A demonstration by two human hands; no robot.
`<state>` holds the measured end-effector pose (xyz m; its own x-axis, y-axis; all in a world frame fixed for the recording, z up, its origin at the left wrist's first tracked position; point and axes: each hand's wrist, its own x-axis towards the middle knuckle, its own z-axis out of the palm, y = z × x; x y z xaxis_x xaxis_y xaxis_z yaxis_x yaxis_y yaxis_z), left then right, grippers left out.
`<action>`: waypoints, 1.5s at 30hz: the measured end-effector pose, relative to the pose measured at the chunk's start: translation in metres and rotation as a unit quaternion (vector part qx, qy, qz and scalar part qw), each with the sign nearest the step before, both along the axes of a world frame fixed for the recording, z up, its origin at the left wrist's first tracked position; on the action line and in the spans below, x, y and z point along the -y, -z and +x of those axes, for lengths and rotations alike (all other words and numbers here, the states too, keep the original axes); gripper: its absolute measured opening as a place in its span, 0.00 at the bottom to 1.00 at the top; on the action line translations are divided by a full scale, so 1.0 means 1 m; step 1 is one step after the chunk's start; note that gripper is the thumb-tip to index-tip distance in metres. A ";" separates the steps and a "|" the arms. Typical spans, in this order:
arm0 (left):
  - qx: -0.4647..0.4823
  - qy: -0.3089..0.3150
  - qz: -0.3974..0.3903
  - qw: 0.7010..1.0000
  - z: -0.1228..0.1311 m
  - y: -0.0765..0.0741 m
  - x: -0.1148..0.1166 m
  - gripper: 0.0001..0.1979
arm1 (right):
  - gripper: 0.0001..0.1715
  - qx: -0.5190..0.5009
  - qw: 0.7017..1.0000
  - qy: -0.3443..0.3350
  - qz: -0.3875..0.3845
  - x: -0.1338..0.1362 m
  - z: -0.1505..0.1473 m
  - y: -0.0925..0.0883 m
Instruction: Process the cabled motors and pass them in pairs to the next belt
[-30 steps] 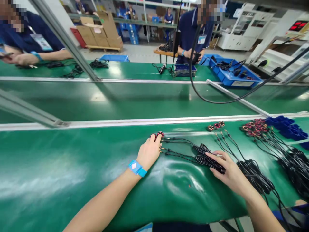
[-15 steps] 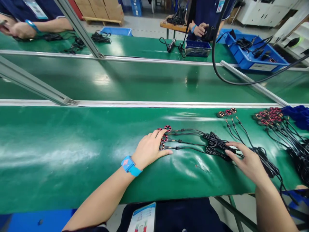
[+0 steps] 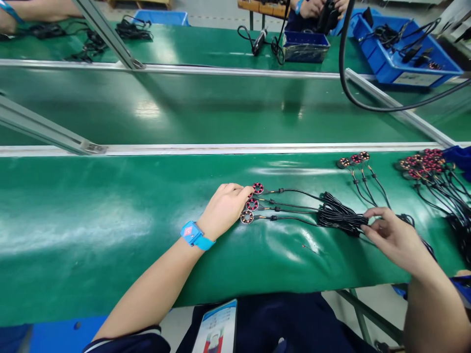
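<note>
Several small round motor stators (image 3: pixel 246 217) with dark cores and red or copper windings lie near the middle of the green bench, each wired to a thin black cable. My left hand (image 3: pixel 228 206), with a blue wristband, has its fingers curled round the upper stators; one there is partly hidden. To the right, the cables gather into a folded bundle (image 3: pixel 338 213). The thumb and fingers of my right hand (image 3: pixel 392 238) pinch the right end of this bundle.
Three more stators (image 3: pixel 355 159) lie behind my right hand, their cables running beneath it. A larger heap of stators (image 3: pixel 423 164) is at the far right. A metal rail (image 3: pixel 221 148) crosses behind. Co-workers' hands, a blue bin (image 3: pixel 408 54) and a hanging black cable (image 3: pixel 344 73) are beyond.
My right thumb and fingers have closed on the end of the cable bundle, which is drawn closer together. My left fingers have curled in at the stators, uncovering the lower ones. The view has tilted down.
</note>
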<state>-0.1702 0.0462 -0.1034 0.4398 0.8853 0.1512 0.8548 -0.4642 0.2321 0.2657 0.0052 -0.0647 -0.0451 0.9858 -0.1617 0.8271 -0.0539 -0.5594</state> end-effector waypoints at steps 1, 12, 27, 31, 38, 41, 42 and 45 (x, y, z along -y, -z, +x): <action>0.005 0.003 -0.002 1.000 0.000 0.001 -0.001 0.12 | 0.21 0.016 1.000 0.008 -0.003 -0.003 0.000 0.001; 0.018 0.048 -0.020 0.998 0.001 -0.003 0.001 0.10 | 0.21 0.135 0.989 0.049 0.036 -0.033 -0.004 0.001; 0.096 0.044 -0.026 0.994 -0.023 -0.002 0.038 0.15 | 0.08 0.012 0.957 -0.220 0.190 -0.005 -0.111 -0.011; 0.129 0.027 -0.047 0.990 -0.016 0.011 0.048 0.15 | 0.11 -0.047 0.945 -0.293 0.141 -0.015 -0.164 0.005; 0.189 0.020 0.016 0.982 -0.007 0.004 0.061 0.11 | 0.20 -0.151 0.931 -0.332 0.022 -0.022 -0.216 0.027; 0.193 0.025 0.032 0.980 -0.006 -0.003 0.066 0.11 | 0.10 -0.200 0.932 -0.292 -0.081 -0.023 -0.217 0.024; 0.194 0.028 0.033 0.980 -0.005 -0.003 0.067 0.12 | 0.08 -0.228 0.926 -0.275 -0.120 -0.024 -0.216 0.023; 0.200 0.046 0.030 0.978 -0.002 -0.001 0.068 0.13 | 0.13 -0.337 0.886 -0.217 -0.231 -0.027 -0.212 0.024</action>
<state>-0.1724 -0.0218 -0.1021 0.4112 0.8295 0.3780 0.6553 -0.5573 0.5100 0.0534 0.0317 -0.0882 -0.6437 0.6874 -0.3363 0.3117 -0.1659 -0.9356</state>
